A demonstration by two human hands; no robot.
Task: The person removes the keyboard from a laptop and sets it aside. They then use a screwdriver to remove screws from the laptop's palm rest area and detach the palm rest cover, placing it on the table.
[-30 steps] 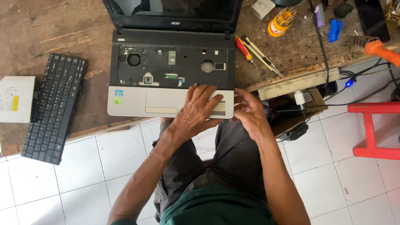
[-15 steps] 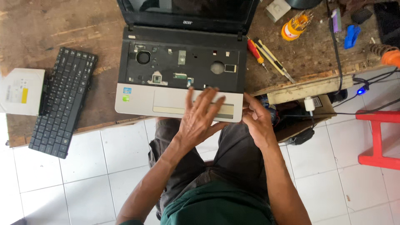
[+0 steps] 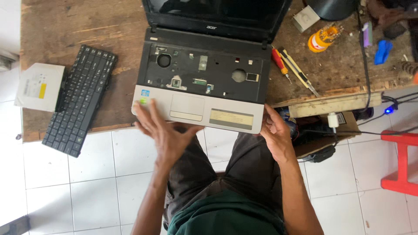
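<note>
- Both hands have spread apart since the earlier frames: then they lay together over the touchpad at the front of the laptop (image 3: 198, 93), now each sits at a front corner.
- Left hand (image 3: 163, 130) is at the front left corner, its grip open with fingers fanned; the fingertips (image 3: 143, 111) overlap the silver palm rest, though the blur hides whether they press on it.
- Right hand (image 3: 274, 135) is at the front right corner, its grip open too, the thumb up against the laptop's front edge.
- Neither hand holds anything.
- Laptop lies open at the front edge of the wooden worktop (image 3: 69, 30), slightly overhanging it, screen tilted back, keyboard bay bare so the dark inner plate shows.
- Its removed keyboard (image 3: 80, 100) lies to the left on the worktop, slanted, its near end hanging over the edge.
- Just left of that sits a flat silver drive (image 3: 39, 87), also past the worktop's edge.
- Right of the laptop lie a red screwdriver (image 3: 280, 63) and a yellow screwdriver (image 3: 297, 69), side by side.
- Further right are an orange bottle (image 3: 322, 38) and a red stool (image 3: 402, 161) on the tiled floor (image 3: 87, 187).
</note>
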